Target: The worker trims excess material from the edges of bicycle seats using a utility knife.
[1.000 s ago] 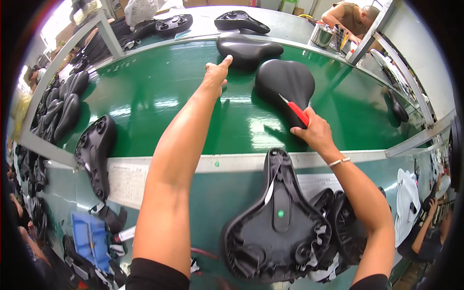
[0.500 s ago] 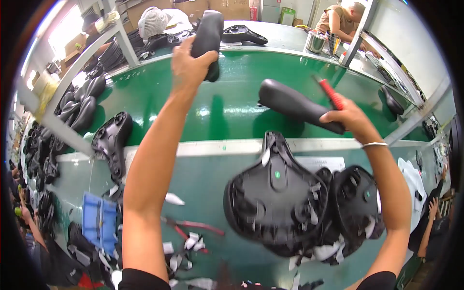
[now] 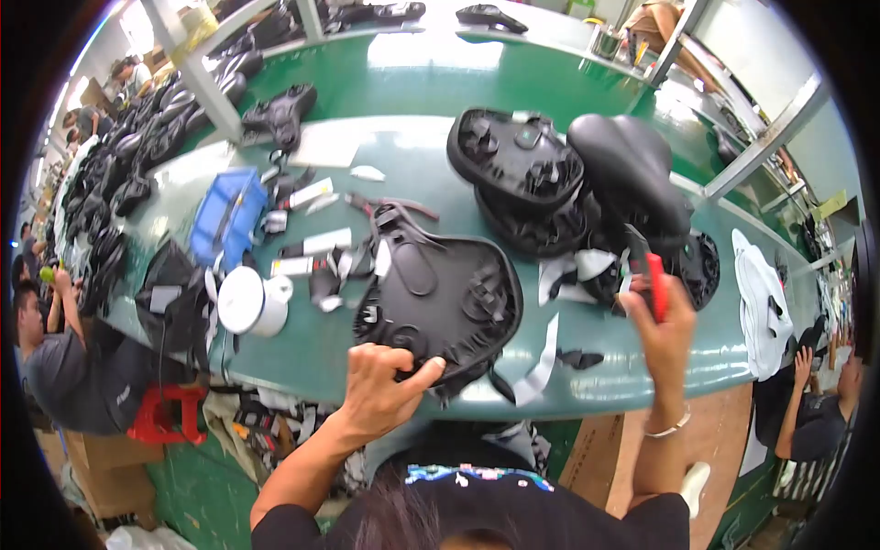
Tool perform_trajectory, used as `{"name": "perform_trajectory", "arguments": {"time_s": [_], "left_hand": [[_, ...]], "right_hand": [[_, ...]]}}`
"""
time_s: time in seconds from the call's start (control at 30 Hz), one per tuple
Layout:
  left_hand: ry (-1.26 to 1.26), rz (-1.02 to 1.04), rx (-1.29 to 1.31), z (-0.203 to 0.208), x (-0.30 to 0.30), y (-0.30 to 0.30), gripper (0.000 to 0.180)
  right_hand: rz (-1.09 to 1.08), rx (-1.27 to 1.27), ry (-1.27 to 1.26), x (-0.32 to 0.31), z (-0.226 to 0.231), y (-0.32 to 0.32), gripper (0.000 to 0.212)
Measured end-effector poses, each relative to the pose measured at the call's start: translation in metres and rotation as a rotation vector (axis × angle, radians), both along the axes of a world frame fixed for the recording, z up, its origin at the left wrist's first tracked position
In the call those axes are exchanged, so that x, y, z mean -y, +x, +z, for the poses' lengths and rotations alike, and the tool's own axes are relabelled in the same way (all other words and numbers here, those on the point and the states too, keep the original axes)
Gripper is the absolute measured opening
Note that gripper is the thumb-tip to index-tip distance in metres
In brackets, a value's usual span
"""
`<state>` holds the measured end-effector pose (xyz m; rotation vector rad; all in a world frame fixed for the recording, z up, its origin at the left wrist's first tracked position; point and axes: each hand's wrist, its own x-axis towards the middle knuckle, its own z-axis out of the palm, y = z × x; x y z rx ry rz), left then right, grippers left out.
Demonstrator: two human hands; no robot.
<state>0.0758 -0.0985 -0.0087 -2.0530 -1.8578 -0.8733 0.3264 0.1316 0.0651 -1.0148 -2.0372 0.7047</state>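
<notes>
Left hand (image 3: 390, 390) is clasped on the upturned saddle (image 3: 442, 286), narrow end pointed away, red knife (image 3: 657, 286) gripped rightward by the right hand (image 3: 671, 328).

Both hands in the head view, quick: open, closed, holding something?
Left hand: closed, fingers curled at the near rim of the upturned black saddle.
Right hand: closed, holding the red-handled cutter, blade showing.

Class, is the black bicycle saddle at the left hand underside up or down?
Underside up: the black bicycle saddle shows its hollow base inside a raised rim.
</notes>
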Motion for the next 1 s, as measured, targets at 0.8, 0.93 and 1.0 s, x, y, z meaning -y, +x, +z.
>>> {"name": "perform_trajectory", "arguments": {"time_s": [0.8,0.93,1.0], "left_hand": [[-0.541,0.130,1.706,0.046,-0.072,-0.075,0.027],[-0.593,0.129,1.663,0.042,-0.084,-0.077,0.025],[-0.558,0.152,1.667,0.032,-0.078,-0.081,0.026]], "right_hand": [[0.682,0.423,0.538,0.028,-0.047,-0.058,0.066],[0.708,0.526,0.535,0.023,-0.063,-0.055,0.065],[0.680,0.536,0.493,0.033,-0.074,-0.044,0.067]]}}
